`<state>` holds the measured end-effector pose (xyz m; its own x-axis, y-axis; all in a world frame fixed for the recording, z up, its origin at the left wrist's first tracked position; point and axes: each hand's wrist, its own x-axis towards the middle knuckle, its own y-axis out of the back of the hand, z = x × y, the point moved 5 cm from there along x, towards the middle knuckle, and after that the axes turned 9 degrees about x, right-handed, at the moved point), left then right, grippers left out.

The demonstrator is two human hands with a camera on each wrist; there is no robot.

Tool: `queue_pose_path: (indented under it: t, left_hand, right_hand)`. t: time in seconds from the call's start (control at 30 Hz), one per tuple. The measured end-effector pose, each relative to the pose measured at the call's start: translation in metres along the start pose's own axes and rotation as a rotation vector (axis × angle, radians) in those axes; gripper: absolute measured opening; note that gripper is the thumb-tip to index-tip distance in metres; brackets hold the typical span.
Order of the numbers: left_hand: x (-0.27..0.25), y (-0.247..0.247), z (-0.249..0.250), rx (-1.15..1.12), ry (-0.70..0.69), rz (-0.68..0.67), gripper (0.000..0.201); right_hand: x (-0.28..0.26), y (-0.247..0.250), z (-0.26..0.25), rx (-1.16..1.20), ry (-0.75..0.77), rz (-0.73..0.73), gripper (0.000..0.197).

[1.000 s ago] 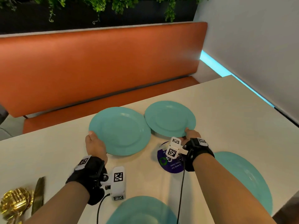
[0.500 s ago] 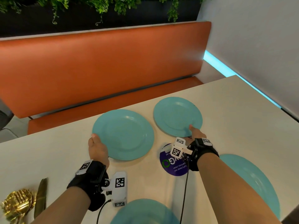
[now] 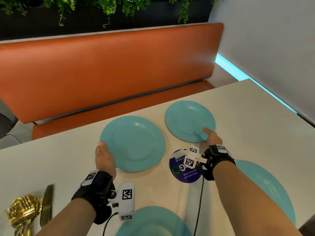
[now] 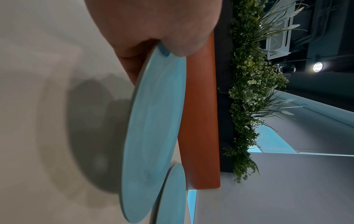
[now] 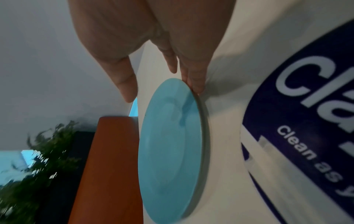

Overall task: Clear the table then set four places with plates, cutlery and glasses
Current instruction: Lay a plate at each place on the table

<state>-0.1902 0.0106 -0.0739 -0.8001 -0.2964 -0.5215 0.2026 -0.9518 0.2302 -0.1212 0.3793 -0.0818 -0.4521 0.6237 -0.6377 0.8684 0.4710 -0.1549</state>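
Two round, smooth teal plates face up on the pale matte counter (image 3: 247, 116), with the round purple sticker (image 3: 184, 174) on its surface as landmark. The left plate (image 3: 133, 143), beyond and left of the sticker, is pinched at its left rim by the left hand (image 3: 104, 157): thumb on top, fingers beneath, that edge raised off the counter, as the left wrist view shows. The right plate (image 3: 189, 121), just beyond the sticker, lies nearly flat; the right hand (image 3: 211, 137) has fingers at its near rim and the thumb lifted above, a loose grip. Two more teal plates lie nearer than the sticker, one at the bottom edge (image 3: 153, 222), one to the right (image 3: 265, 188). Gold metal cutlery (image 3: 25, 212) lies far left of it.
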Motion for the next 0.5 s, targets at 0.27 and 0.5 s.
queue_pose_path:
  t: [0.27, 0.5]
  left_hand:
    - [0.002, 0.004, -0.007, -0.087, 0.027, -0.03, 0.065]
    - [0.015, 0.018, -0.015, -0.146, 0.094, -0.136, 0.032]
  right_hand:
    - [-0.045, -0.038, 0.043, -0.513, 0.114, -0.068, 0.024]
    - [-0.079, -0.095, 0.081, -0.687, 0.049, -0.356, 0.034]
